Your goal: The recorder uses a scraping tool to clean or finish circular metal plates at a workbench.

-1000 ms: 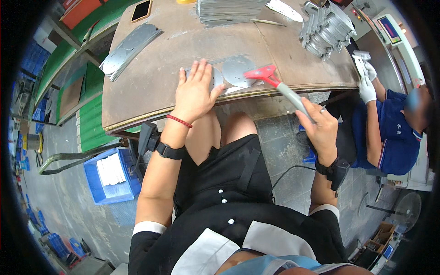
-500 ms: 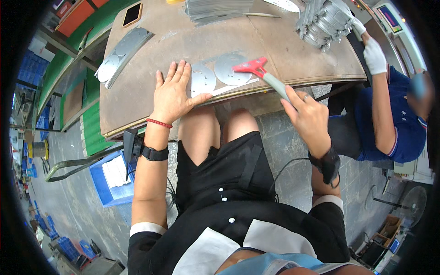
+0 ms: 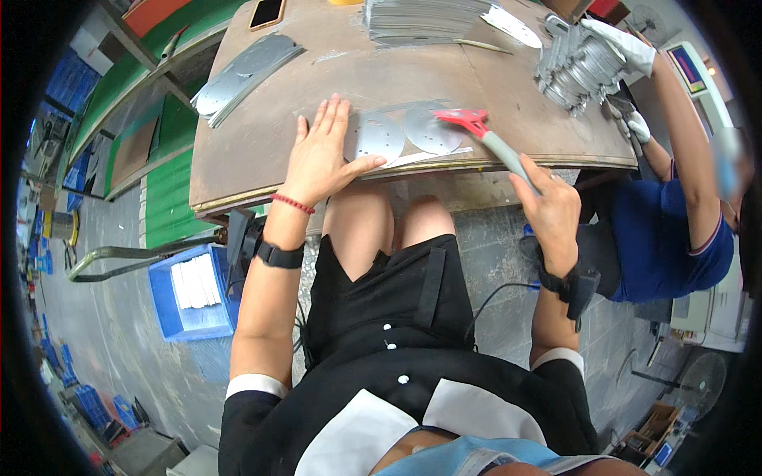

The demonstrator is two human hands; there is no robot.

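The tool [image 3: 502, 152] is showing a red head and a grey handle. The discs [image 3: 431, 132] are gleaming silver-grey, the left one bearing small dark spots, and the tabletop [image 3: 341, 75] is looking brown around them. The beaded bracelet [image 3: 293, 203] is standing out red. The bin [image 3: 165, 305] is showing blue around white pieces [image 3: 194, 284]. The co-worker's shirt [image 3: 675, 258] is appearing navy, the gloves [image 3: 627, 49] white.
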